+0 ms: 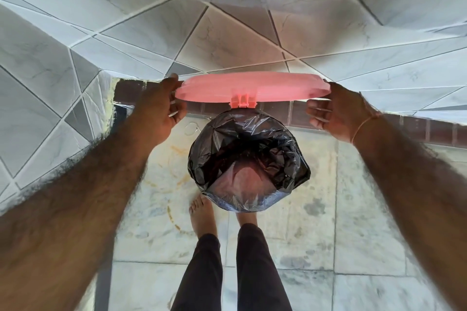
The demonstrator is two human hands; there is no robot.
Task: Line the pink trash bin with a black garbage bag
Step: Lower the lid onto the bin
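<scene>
A black garbage bag [252, 144] covers the round mouth of the trash bin on the floor, its edge folded over the rim; the pink of the bin [242, 177] shows faintly through the thin plastic inside. Above the bin I hold a flat round pink lid [252, 87] level, its hinge tab pointing down at the bag. My left hand [158, 111] grips the lid's left edge. My right hand [338, 111] grips its right edge.
Grey marbled wall tiles [227, 33] rise behind the bin, with a dark brown tile skirting [429, 131] at the floor. The pale marble floor [366, 209] is stained. My bare feet [202, 217] stand just in front of the bin.
</scene>
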